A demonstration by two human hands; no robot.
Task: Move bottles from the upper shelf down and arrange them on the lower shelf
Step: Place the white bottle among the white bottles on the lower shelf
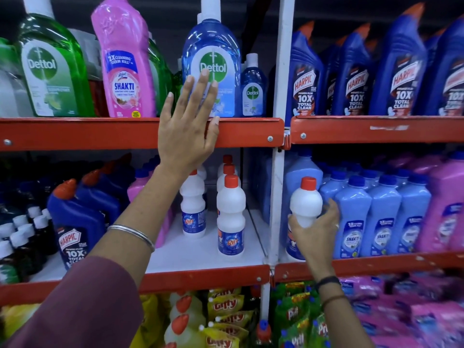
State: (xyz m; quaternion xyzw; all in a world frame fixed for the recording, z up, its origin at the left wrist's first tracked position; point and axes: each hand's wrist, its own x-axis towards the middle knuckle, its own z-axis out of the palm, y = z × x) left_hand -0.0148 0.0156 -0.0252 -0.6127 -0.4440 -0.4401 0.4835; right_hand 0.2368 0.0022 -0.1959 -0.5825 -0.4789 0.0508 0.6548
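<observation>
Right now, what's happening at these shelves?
A person is sorting cleaning bottles on a shop rack. The left hand is raised open in front of the big blue Dettol bottle on the upper shelf, not gripping it. The right hand holds a white bottle with a red cap upright at the lower shelf, beside the light blue bottles.

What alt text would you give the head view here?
A person's left hand reaches, fingers spread, toward a large blue Dettol bottle on the upper shelf, while the right hand grips a white red-capped bottle at the lower shelf crowded with cleaning bottles.
</observation>
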